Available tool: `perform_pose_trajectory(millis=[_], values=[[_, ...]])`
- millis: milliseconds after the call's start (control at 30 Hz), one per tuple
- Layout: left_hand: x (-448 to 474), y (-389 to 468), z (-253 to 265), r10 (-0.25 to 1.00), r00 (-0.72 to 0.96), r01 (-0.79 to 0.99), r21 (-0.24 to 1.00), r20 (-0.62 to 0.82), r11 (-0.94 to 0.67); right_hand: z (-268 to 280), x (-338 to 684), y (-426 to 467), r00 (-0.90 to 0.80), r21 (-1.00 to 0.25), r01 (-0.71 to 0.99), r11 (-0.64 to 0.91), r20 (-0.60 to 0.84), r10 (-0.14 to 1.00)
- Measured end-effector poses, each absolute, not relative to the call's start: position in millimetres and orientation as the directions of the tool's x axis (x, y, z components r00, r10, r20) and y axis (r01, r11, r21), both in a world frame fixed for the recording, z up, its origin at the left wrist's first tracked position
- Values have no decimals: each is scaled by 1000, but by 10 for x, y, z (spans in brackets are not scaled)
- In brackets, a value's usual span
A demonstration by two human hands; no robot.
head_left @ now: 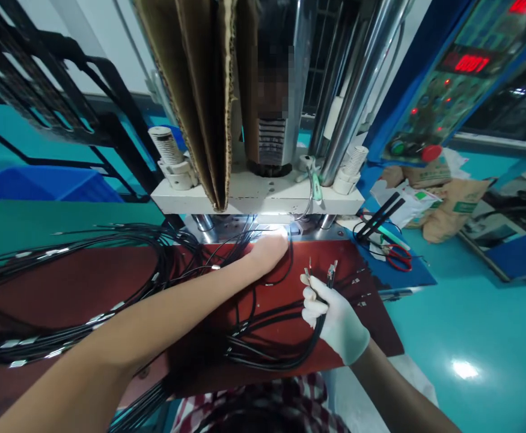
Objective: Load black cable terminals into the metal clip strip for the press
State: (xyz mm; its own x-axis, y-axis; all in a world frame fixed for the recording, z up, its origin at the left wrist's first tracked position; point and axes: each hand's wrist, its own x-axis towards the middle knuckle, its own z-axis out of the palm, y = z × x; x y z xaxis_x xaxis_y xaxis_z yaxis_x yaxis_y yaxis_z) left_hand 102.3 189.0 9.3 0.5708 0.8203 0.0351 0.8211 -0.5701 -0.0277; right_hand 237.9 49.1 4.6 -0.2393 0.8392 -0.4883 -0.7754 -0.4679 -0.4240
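Note:
My left hand [272,245] reaches under the white plate [258,199] of a press, into a brightly lit gap. Glare washes out its fingers, so I cannot see whether they hold anything. A thin black cable curves down beside it. In a white glove, my right hand [323,307] is closed around black cables [314,340] over the red-brown work surface [285,282]. Metal connector ends [332,269] stick up past its fingers. Slim metal tips also show at the thumb; their kind is unclear. More black cables [263,358] loop below this hand.
Coiled black cables [154,246] with pale tags spread across the left. Folded cardboard [204,90] stands on the press plate. Red-handled scissors [398,257] lie on a blue surface at right. Behind them are bags [454,204] and a control panel [447,90] with red digits.

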Motion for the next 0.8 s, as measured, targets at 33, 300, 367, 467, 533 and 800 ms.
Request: perform_pose_trajectory(millis=[33,300,367,467,533,800], values=[[1038,1878,99,818,575,818,-35,30,-574,39,2386,478,-233,-429,-774,-465,-489,840],[815,1686,232,762,647,759,-72,-27,-647,14,2414,452,-214,-464,-761,-454,-481,850],[728,1680,229,764,643,759,-92,-47,-644,0,2415,446,-213,-473,-762,-443,-463,861],[676,1709,233,763,641,756,-102,-80,-646,-16,2411,445,-209,-474,-768,-430,-449,869],[713,1713,260,753,652,748,-87,-92,-658,-17,2407,446,-198,-478,-768,-427,-456,868],[831,1442,293,254,963,257,-18,86,-966,10,2415,364,-88,-544,-749,-379,-484,870]])
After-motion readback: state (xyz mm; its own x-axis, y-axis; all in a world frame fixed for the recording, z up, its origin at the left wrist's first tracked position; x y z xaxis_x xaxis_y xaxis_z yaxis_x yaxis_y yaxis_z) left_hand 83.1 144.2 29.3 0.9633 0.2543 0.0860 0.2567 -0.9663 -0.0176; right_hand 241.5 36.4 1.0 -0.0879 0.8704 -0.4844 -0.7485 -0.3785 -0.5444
